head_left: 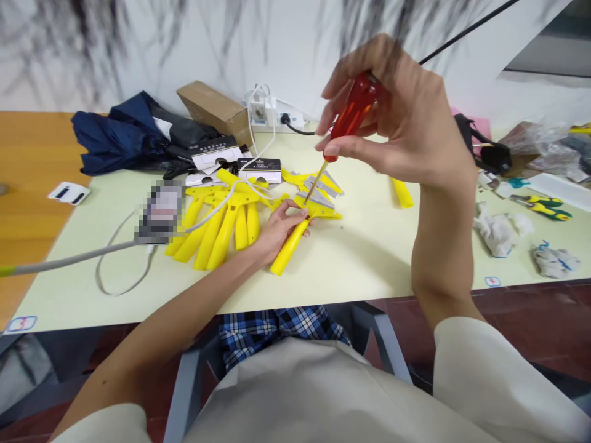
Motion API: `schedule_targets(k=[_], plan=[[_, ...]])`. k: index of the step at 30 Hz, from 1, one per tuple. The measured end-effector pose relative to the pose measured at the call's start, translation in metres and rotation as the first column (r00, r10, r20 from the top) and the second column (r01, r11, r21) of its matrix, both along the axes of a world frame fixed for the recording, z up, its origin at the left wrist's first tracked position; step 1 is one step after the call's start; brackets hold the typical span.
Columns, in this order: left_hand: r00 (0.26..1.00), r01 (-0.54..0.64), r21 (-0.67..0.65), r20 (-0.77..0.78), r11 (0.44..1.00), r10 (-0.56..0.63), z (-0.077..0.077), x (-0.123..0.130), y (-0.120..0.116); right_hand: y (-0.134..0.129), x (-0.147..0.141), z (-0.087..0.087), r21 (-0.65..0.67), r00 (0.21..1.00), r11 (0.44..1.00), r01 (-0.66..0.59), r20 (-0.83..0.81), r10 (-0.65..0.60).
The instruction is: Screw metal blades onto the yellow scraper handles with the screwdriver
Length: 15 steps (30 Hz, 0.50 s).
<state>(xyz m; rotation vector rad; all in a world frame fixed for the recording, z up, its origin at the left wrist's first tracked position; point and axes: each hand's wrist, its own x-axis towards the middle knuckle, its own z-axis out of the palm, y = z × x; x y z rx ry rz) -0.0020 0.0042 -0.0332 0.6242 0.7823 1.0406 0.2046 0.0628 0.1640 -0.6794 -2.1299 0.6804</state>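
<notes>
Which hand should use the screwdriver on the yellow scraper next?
Right, probably: the right hand holds the screwdriver with its tip at the scraper, while the left hand is holding that scraper.

A white wall [194, 49] marked with dark, streaky smudges rises behind a pale cream table [369, 258], which meets an orange wooden tabletop [32, 184] at the left. Below lies a dark red tiled floor [530, 326], with grey metal chair legs [388, 338] near the table's edge. A grey window-like recess [549, 43] sits high at the right.
</notes>
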Motion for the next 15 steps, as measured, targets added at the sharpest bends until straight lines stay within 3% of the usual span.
schedule_targets(k=[4, 10, 15], plan=[[1.0, 0.017, 0.012, 0.01, 1.0, -0.017, -0.003, 0.0, 0.0, 0.0, -0.002, -0.002, 0.122, 0.992, 0.988, 0.099, 0.062, -0.107], [1.0, -0.001, 0.01, 0.017, 1.0, 0.001, -0.003, -0.001, 0.001, 0.009, 0.0, -0.006, 0.033, 0.983, 0.982, -0.184, 0.007, 0.184], [1.0, 0.006, 0.004, 0.028, 1.0, -0.006, -0.006, -0.002, 0.002, 0.013, 0.006, -0.009, 0.05, 0.999, 0.998, -0.027, 0.03, 0.026]])
